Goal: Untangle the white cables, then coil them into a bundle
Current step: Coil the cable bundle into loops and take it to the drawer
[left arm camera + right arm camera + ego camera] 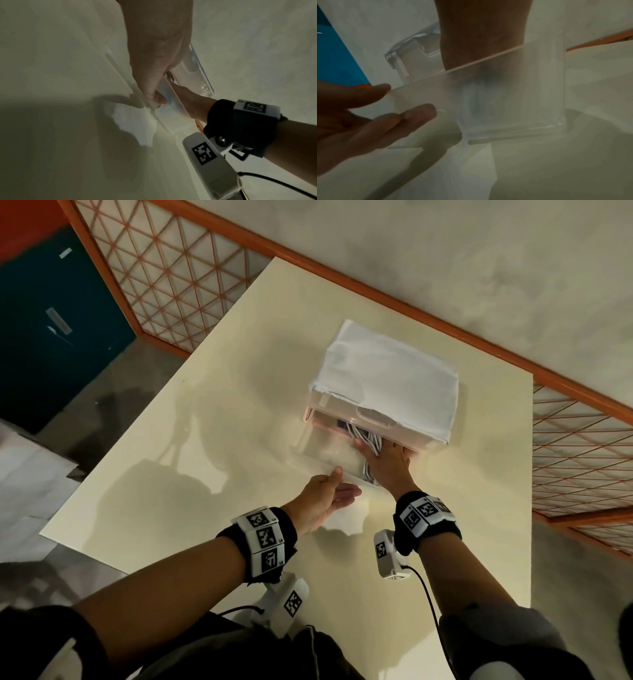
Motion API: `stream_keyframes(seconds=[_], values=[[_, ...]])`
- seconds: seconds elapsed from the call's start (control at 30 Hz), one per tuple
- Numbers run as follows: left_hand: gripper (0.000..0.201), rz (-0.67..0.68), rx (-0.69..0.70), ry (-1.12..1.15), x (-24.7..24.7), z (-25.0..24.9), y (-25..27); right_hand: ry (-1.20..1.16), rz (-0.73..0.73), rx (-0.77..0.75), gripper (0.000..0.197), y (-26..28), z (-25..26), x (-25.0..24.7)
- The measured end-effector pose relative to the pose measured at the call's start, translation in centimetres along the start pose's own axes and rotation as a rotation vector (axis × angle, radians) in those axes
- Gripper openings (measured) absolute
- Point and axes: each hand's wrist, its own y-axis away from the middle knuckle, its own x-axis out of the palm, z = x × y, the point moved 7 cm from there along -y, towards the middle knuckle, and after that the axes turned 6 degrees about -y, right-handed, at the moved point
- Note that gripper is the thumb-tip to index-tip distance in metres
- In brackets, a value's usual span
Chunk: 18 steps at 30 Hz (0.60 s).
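A tangle of white cables (365, 436) lies in a clear plastic drawer (318, 450), pulled out of a box draped in white cloth (390, 378). My right hand (387, 460) reaches into the drawer's right side, and cable strands run between its thumb and fingers. In the right wrist view, that hand (481, 33) is blurred behind the frosted drawer wall (522, 94), so its fingertips are hidden. My left hand (330, 494) holds the drawer's front wall, thumb on the top edge and fingers against its face (411, 117). In the left wrist view, its fingers (154, 97) curl on that edge.
The box sits on a cream table (205, 440) near its far right corner. The table's left edge drops to a grey floor. An orange lattice railing (178, 278) runs behind and to the right. A dark blue cabinet (51, 320) stands at far left.
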Motion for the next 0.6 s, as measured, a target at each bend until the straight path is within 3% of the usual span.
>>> stream_keyframes(seconds=[0.1,0.3,0.43,0.53,0.6], values=[[0.043,-0.002,-0.009,0.023,0.1,-0.1,0.0,0.014,0.013,-0.032,0.084,-0.3,0.0,0.0],[0.041,0.005,0.0,0.045,0.3,-0.4,-0.1,-0.047,0.123,0.09,0.102,-0.9,-1.1,0.3],[0.046,0.023,0.026,0.078,0.6,-0.7,-0.3,-0.143,0.128,0.056,0.093,0.8,-0.7,-0.6],[0.045,0.031,0.045,0.078,0.8,-0.7,-0.7,-0.198,0.026,-0.018,0.096,2.8,-0.3,-2.3],[0.042,0.044,0.06,0.078,0.9,-1.0,-1.1,-0.229,-0.005,-0.047,0.082,5.3,0.2,-3.4]])
